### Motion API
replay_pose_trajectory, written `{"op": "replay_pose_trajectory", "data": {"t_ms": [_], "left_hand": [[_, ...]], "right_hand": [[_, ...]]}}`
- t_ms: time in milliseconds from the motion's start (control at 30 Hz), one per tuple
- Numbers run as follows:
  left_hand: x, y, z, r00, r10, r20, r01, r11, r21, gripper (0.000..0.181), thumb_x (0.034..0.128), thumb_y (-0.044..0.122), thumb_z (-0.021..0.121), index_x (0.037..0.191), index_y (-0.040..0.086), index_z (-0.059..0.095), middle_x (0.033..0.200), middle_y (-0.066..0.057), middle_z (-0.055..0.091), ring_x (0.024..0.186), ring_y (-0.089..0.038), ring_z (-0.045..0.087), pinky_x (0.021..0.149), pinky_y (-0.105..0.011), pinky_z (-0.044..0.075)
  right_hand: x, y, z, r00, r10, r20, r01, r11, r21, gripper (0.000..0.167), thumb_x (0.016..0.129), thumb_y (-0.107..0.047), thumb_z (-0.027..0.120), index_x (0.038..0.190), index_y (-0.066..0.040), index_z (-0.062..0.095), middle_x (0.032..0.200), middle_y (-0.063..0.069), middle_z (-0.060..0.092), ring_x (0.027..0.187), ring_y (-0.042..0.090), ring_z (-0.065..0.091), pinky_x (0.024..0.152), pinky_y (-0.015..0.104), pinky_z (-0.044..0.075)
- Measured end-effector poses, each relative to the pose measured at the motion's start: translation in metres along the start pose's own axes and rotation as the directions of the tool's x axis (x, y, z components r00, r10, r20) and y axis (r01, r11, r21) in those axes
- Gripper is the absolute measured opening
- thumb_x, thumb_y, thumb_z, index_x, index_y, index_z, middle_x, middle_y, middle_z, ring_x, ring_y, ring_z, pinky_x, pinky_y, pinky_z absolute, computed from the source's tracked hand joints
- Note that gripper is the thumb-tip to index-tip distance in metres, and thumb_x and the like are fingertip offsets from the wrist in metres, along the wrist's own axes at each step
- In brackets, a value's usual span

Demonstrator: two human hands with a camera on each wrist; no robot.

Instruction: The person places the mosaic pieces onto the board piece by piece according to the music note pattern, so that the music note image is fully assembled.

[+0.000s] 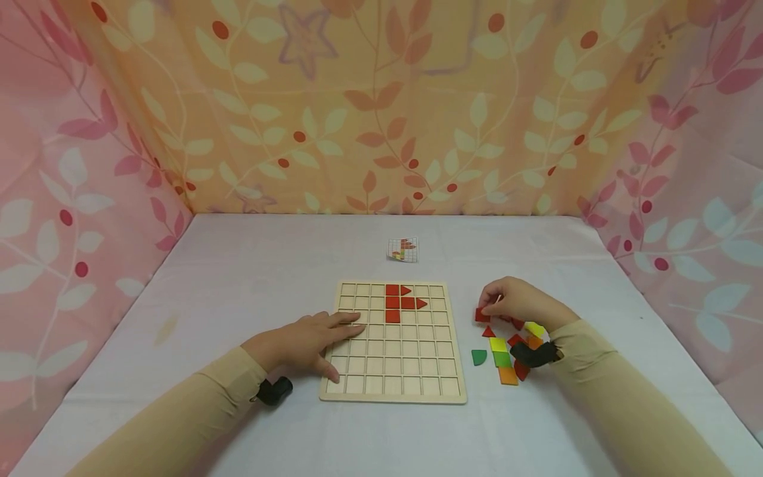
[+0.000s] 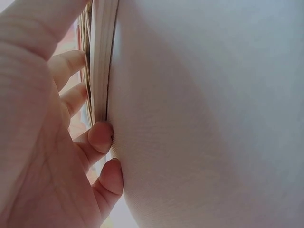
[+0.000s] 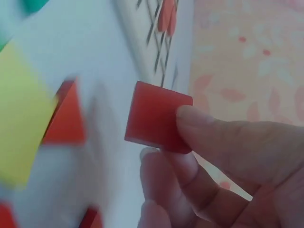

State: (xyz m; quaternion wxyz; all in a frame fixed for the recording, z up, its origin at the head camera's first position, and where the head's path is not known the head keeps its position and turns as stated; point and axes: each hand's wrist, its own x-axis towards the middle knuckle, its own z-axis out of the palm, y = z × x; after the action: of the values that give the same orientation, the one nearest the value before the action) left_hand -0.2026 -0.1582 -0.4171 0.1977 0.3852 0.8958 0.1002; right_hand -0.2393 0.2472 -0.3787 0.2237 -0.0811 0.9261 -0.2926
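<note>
My right hand [image 1: 524,303] pinches a red square tile [image 3: 154,116] between thumb and fingers, over the loose pieces right of the board. The left hand [image 1: 301,342] rests with spread fingers on the left edge of the wooden grid board [image 1: 393,399]; in the left wrist view that hand [image 2: 52,137] touches the board's side [image 2: 102,61]. Red squares [image 1: 393,303] and red triangles [image 1: 421,303] lie in the board's upper cells. A small red triangle [image 1: 488,331] lies just below the held tile.
A small printed card [image 1: 403,250] lies behind the board. Right of the board are yellow [image 1: 498,344], green [image 1: 479,358] and orange [image 1: 508,376] pieces, some partly hidden by the right hand and its wrist camera [image 1: 533,354]. Patterned cloth [image 1: 381,106] surrounds the table.
</note>
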Motion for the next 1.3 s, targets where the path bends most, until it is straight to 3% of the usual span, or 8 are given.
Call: {"op": "replay_pose_trajectory", "data": {"t_ms": [100, 200, 400, 733, 1300], "left_hand": [[0.0, 0.001, -0.001, 1.0, -0.005, 0.001, 0.005, 1.0, -0.005, 0.095, 0.0674, 0.068, 0.058, 0.146, 0.033, 0.018, 0.153, 0.01, 0.006, 0.136, -0.034, 0.015, 0.105, -0.053, 0.018], [0.0, 0.002, -0.001, 1.0, -0.005, 0.0, 0.005, 1.0, -0.006, 0.095, 0.0674, 0.067, 0.058, 0.146, 0.033, 0.018, 0.153, 0.01, 0.007, 0.136, -0.034, 0.015, 0.105, -0.053, 0.018], [0.0, 0.002, -0.002, 1.0, -0.007, 0.002, 0.007, 1.0, -0.006, 0.094, 0.0673, 0.067, 0.058, 0.146, 0.033, 0.018, 0.153, 0.01, 0.007, 0.136, -0.034, 0.016, 0.104, -0.053, 0.019], [0.0, 0.002, -0.002, 1.0, 0.001, 0.003, -0.001, 1.0, 0.008, 0.094, 0.0678, 0.068, 0.057, 0.146, 0.032, 0.018, 0.153, 0.009, 0.008, 0.135, -0.031, 0.018, 0.104, -0.051, 0.021], [0.001, 0.0, -0.001, 1.0, 0.004, 0.004, -0.004, 1.0, 0.013, 0.094, 0.0681, 0.069, 0.056, 0.146, 0.033, 0.018, 0.153, 0.01, 0.007, 0.135, -0.028, 0.019, 0.104, -0.051, 0.021]], "right_hand": [[0.006, -0.011, 0.004, 0.999, -0.044, -0.005, 0.044, 0.999, -0.001, 0.004, 0.083, -0.017, 0.066, 0.083, -0.013, 0.067, 0.074, 0.004, 0.06, 0.062, 0.023, 0.05, 0.048, 0.028, 0.038], [0.012, -0.021, 0.01, 0.995, -0.103, -0.005, 0.103, 0.995, 0.002, 0.003, 0.083, -0.012, 0.065, 0.083, -0.01, 0.067, 0.074, 0.002, 0.061, 0.066, 0.02, 0.051, 0.055, 0.028, 0.039], [0.027, -0.041, 0.023, 0.992, -0.127, -0.006, 0.128, 0.991, 0.036, 0.004, 0.083, -0.009, 0.065, 0.083, -0.011, 0.068, 0.076, 0.001, 0.062, 0.071, 0.018, 0.052, 0.063, 0.03, 0.044], [0.046, -0.068, 0.042, 0.969, -0.246, -0.034, 0.245, 0.969, -0.023, 0.004, 0.08, -0.01, 0.07, 0.079, -0.008, 0.067, 0.069, -0.003, 0.06, 0.07, 0.014, 0.051, 0.067, 0.028, 0.042], [0.057, -0.085, 0.064, 0.97, -0.24, -0.046, 0.239, 0.971, -0.031, 0.011, 0.077, -0.009, 0.072, 0.07, -0.013, 0.064, 0.067, -0.004, 0.058, 0.069, 0.013, 0.05, 0.067, 0.028, 0.041]]}}
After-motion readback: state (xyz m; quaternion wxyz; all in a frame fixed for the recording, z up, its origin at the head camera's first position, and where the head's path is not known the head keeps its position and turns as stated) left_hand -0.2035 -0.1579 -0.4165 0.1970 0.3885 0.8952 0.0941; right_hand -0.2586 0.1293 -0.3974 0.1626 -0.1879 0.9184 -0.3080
